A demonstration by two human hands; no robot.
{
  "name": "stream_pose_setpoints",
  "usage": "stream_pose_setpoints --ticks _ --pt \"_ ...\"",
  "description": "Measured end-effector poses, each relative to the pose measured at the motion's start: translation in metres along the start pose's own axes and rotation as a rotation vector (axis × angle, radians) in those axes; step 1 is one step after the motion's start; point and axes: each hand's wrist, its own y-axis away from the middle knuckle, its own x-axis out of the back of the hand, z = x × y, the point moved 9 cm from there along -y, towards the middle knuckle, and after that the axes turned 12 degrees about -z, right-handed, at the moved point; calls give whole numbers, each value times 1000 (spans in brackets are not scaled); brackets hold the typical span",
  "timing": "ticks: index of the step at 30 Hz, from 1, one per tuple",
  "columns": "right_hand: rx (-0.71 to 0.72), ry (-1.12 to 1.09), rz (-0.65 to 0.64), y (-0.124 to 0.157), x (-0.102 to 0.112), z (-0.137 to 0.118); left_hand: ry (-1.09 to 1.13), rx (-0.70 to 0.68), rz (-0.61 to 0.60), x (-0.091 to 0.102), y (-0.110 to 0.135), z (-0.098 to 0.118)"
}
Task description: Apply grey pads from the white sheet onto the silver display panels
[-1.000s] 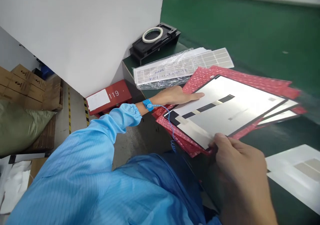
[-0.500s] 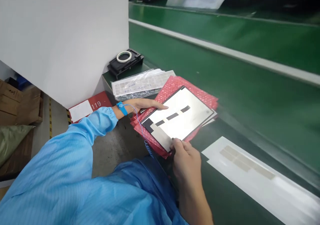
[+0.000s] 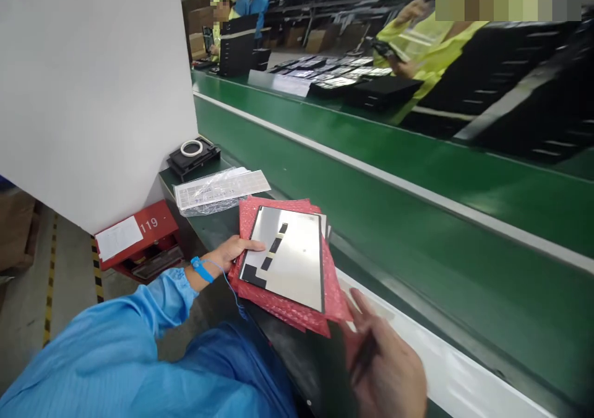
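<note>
My left hand [image 3: 236, 252] holds the left edge of a flat display panel [image 3: 297, 260], thumb on its silvery back and the other fingers hidden. The panel has a dark border, a row of black strips and a black patch at its lower left corner. Beneath it lie several layers of pink bubble wrap [image 3: 336, 300]. My right hand [image 3: 392, 356], blurred, is apart from the panel, close to the wrap's right corner, with its fingers spread. Dark shading in its palm cannot be made out. A blue wrist strap [image 3: 202, 269] circles my left wrist.
Plastic-wrapped white label sheets [image 3: 223, 190] and a black fixture [image 3: 185, 167] bearing a tape roll [image 3: 192, 148] lie farther back. A long white sheet [image 3: 457, 368] is at right. Beyond the green conveyor [image 3: 325, 170], people in yellow work near black trays. A red box [image 3: 158, 223] stands left.
The view has swung up and right. The panel is turned and more upright in view. My right hand has let go of its near corner and moved right.
</note>
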Motion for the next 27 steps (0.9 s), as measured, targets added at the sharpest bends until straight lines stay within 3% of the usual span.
stream_pose_setpoints --ticks 4,9,14,19,22,27 --pt "90 -112 141 4 60 -32 77 -133 69 -32 -22 12" --pt "165 -158 175 -8 104 -33 147 -327 177 -84 -97 49" --pt "139 -211 158 -18 107 -21 148 -450 368 -125 -184 75" --pt "168 -289 116 -23 107 -17 36 -396 533 -140 -231 68" --pt "186 -301 87 -23 104 -20 -74 -328 511 -145 -245 61" --pt "169 -304 113 -18 104 -25 -239 -93 281 -149 -257 61"
